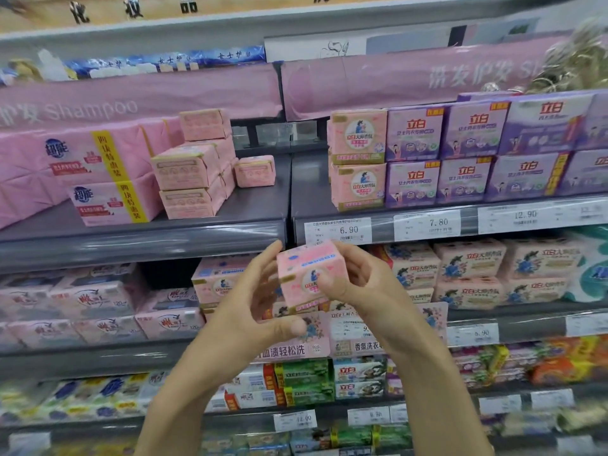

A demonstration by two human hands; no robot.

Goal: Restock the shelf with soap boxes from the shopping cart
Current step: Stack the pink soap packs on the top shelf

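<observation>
Head view: fingers (pixel 263 263) of the left hand (pixel 245 311) and the right hand (pixel 357 284) are grasping one pink soap box (pixel 304 274) from either side, the right thumb pressing on its printed front. The soap box is hanging tilted in the air before the edge of the grey shelf (pixel 256 209), just below the 6.90 price tag (pixel 339 230). On that shelf a stack of pink boxes (pixel 189 179) is standing at the left, a single pink box (pixel 255 171) just beside it. Well to the right, two stacked pink packs (pixel 358 159) are touching purple boxes (pixel 414 159).
</observation>
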